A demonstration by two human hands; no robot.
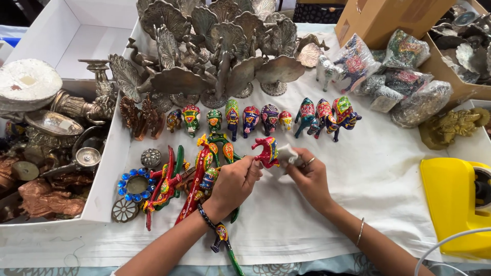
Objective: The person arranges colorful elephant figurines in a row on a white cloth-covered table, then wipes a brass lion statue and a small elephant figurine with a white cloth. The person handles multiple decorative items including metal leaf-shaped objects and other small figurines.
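Left hand [234, 184] grips a small red painted animal figurine [267, 152], fingers closed around its lower part. Right hand [308, 176] pinches a grey-white wrapping piece [286, 155] against the figurine's right side. Figurine is held above the white-clothed worktop [378, 168], just below the row of painted elephant figurines [240, 119]. Painted bird figurines [197, 176] lie left of the figurine, touching the left hand. Metal peacock stands [215, 46] are clustered well above it. Yellow tape dispenser [452, 204] sits far right of it.
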